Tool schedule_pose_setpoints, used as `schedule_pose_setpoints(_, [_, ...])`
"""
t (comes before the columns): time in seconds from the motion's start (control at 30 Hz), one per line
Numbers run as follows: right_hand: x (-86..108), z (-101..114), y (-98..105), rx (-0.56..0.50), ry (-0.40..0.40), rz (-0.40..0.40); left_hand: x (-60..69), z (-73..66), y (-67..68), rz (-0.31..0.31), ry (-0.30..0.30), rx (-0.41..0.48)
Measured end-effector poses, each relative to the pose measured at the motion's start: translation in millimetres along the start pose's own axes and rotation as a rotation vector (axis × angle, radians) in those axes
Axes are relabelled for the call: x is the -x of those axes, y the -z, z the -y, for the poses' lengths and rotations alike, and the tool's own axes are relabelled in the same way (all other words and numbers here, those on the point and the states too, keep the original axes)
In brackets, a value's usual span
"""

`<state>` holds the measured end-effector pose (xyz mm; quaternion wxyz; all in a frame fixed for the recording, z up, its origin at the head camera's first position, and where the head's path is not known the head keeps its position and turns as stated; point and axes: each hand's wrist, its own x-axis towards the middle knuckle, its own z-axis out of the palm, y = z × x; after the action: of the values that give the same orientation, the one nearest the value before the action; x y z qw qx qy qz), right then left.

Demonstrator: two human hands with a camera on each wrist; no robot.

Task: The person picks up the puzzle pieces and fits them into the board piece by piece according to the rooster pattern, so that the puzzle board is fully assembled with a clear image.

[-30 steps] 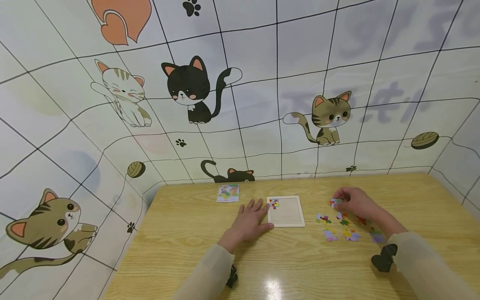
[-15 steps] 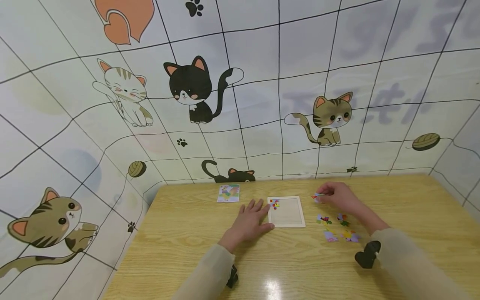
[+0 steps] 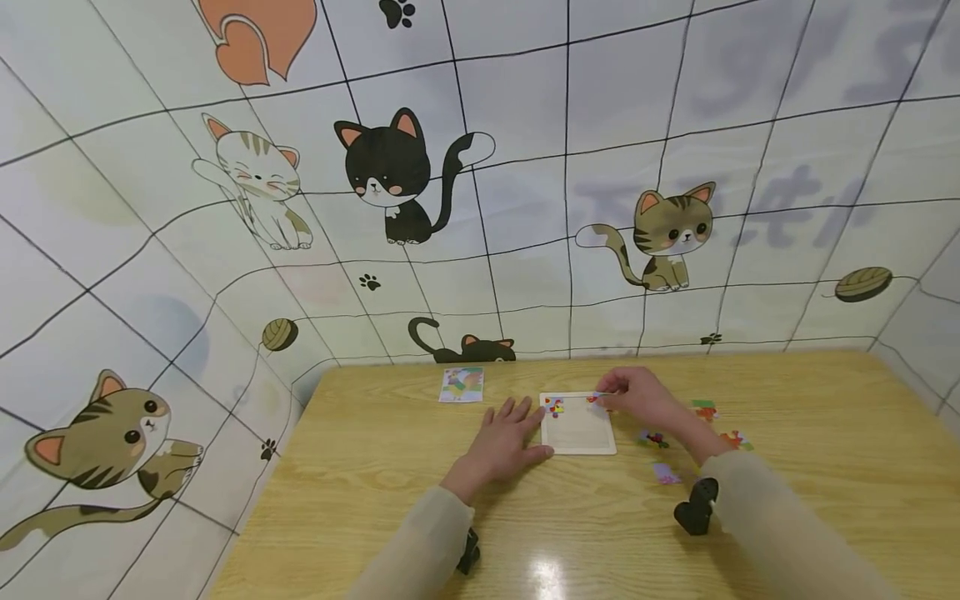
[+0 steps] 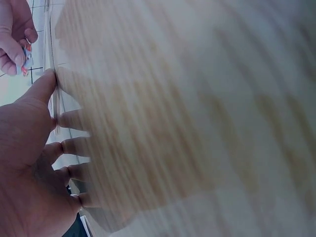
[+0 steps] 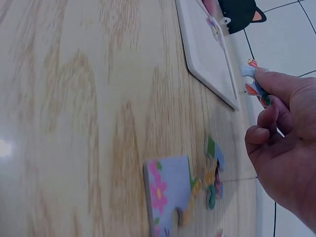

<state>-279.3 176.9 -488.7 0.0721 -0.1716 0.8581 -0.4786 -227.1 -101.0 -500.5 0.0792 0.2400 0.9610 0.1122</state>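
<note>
A shallow white puzzle tray [image 3: 577, 435] lies on the table, with a small joined patch of colourful puzzle [image 3: 554, 406] in its far left corner. My left hand [image 3: 504, 443] rests spread on the table at the tray's left side, its fingers and thumb against the rim. Over the tray's far right corner, my right hand [image 3: 641, 400] pinches a puzzle piece [image 5: 250, 84] between thumb and fingers. That piece is pale blue with red and green parts, and in the right wrist view it is held up off the tray.
Several loose puzzle pieces [image 3: 664, 473] lie to the tray's right, some partly hidden by the right arm; one with a pink flower [image 5: 159, 195] is close in the right wrist view. A picture card [image 3: 461, 384] lies at the back left. A cat-printed wall cloth [image 3: 517, 250] stands behind the table.
My right hand has carried the puzzle piece leftward from the loose pieces to above the tray's far right corner. The left hand has stayed at the tray's left side.
</note>
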Motion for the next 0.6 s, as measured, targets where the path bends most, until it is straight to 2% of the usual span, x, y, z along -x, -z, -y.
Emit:
schedule_pose_setpoints(0.27, [-9.5,5.8,-19.5,-0.021,0.027,0.026,-1.2,-1.6,-0.7,0.012,0.015,-0.011])
schedule_pose_setpoints(0.6, [-19.8,7.7,-36.1,0.0,-0.006,-0.021,-2.0,-0.3,-0.4,0.002,0.015,-0.019])
